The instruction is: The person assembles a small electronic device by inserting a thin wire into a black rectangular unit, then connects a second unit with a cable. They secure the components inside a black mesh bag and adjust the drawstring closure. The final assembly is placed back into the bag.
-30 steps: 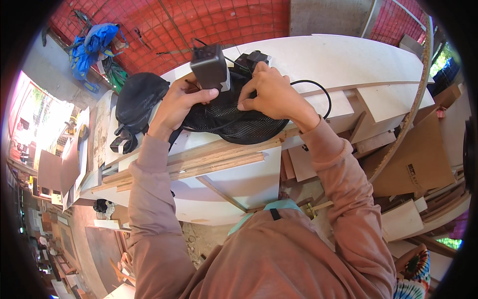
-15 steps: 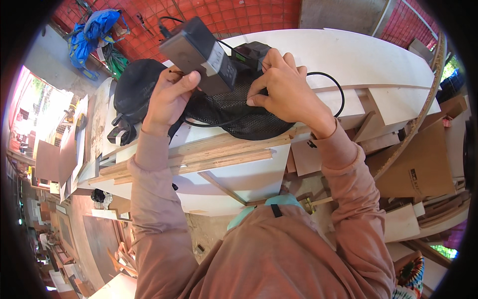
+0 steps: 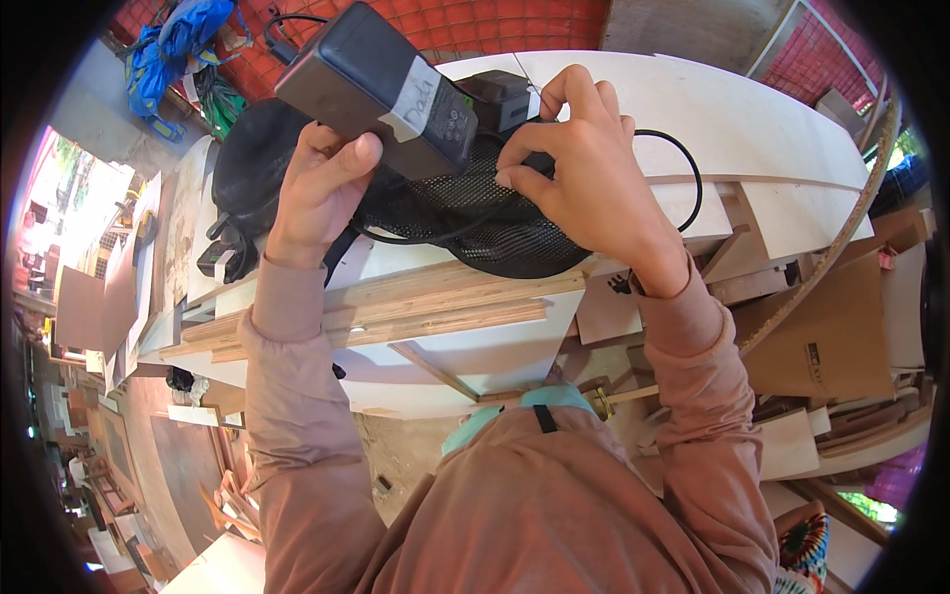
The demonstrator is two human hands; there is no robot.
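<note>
A boxy black power bank (image 3: 371, 84) with a pale tape label is tilted up in my left hand (image 3: 322, 193), the thumb pressed on its side. A cable is plugged into its far left corner. My right hand (image 3: 584, 163) is closed in a pinch at the black mesh bag (image 3: 534, 233), its fingertips against the mesh; what exactly lies between them is partly hidden. Behind that hand sits a dark block-shaped device (image 3: 505, 94). A black cable (image 3: 696, 183) loops out to the right of the right hand.
The bag lies on a long white panel (image 3: 752, 119) with curved edges. Wooden strips (image 3: 445, 307) run along its near side. A rounded black pouch (image 3: 247, 158) is at left, blue bags (image 3: 163, 74) hang far left. Cardboard (image 3: 821, 327) and offcuts stand at right.
My left hand has brought the power bank nearer and turned its labelled face more into view. The right hand has shifted slightly right, still pinched at the mesh.
</note>
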